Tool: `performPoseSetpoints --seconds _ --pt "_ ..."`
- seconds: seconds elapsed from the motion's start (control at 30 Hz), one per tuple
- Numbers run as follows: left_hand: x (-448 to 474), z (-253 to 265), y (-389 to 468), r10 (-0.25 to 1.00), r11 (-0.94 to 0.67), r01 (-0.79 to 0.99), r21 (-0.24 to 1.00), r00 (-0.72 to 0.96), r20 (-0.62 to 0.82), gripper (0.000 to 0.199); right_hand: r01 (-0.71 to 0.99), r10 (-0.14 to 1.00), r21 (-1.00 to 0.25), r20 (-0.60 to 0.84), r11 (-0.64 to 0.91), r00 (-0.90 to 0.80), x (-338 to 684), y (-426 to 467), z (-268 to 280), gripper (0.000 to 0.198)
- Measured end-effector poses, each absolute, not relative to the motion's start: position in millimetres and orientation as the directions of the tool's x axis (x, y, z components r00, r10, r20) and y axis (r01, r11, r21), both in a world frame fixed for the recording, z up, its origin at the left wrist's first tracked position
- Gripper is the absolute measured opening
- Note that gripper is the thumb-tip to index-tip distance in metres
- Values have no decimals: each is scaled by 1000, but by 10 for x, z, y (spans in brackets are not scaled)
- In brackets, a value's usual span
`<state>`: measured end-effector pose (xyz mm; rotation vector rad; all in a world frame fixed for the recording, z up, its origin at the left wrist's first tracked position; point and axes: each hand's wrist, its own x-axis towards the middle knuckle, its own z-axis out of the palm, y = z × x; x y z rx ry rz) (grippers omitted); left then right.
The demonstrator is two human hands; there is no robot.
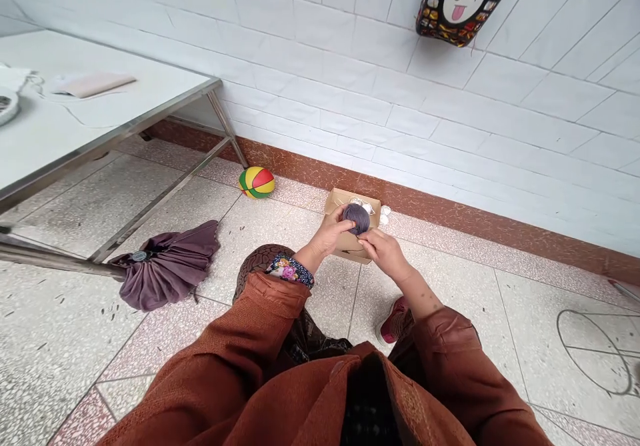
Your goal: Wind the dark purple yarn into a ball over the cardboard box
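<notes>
A ball of dark purple-grey yarn (357,219) is held in front of me, above a small open cardboard box (345,198). My left hand (331,229) is closed round the ball's left side, thumb on top. At the lower right of the ball, my right hand (383,249) has its fingers pinched together, perhaps on a strand of the yarn; what lies between them is too small to make out. White pieces (367,207) lie in the box behind the ball, and a few white round pieces (385,214) sit beside its right edge.
A yellow, red and green ball (257,183) rests on the floor near the leg of a metal-framed table (165,109). Purple cloth (170,263) lies by the table's lower bar. A black basket (465,6) hangs on the tiled wall. A wire ring (595,353) lies at right.
</notes>
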<state>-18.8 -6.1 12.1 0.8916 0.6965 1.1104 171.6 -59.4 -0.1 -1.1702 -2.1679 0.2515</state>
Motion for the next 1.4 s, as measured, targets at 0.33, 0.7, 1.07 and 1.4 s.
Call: performPoseSetpoints --seconds 0.33,0.7,1.07,1.4 --pt "-273 -4 -241 839 278 -224 934 530 -122 65 546 828 -646 529 534 -184 1780 -194 126 32" --pt "-257 -6 -389 770 482 -557 676 637 -24 61 347 970 -920 224 179 93 1685 -234 -263 31" --pt "-256 291 57 869 433 -676 596 488 -77 37 565 943 -764 324 311 -80 1661 -509 -308 40" --pt "-214 85 356 876 417 -496 762 443 -191 41 521 841 -662 450 539 -300 1640 -201 300 38"
